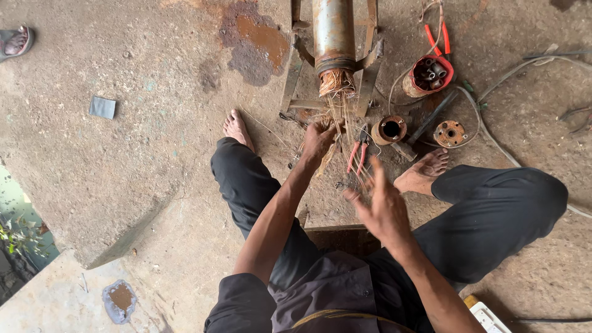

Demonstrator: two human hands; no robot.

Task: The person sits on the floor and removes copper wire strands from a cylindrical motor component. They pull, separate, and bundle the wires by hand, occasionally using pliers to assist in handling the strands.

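Observation:
A rusty metal cylinder [333,34] lies in a metal frame [291,74] on the ground, with a bundle of copper wire [337,82] sticking out of its near end. Thin copper strands [344,117] trail down from the bundle toward me. My left hand [317,140] is closed around some of these strands just below the frame. My right hand [382,206] hovers nearer to me with fingers spread, strands running by its fingertips; it is blurred. Red-handled pliers [357,154] lie on the ground between my hands.
A rusty round cap [390,129], a flanged disc [449,133] and a hammer [425,123] lie right of the frame. A red tub of parts [430,75], red-handled cutters [439,38] and loose cables [512,74] sit beyond. My bare feet [237,128] flank the work. Another person's sandalled foot [15,42] shows top left.

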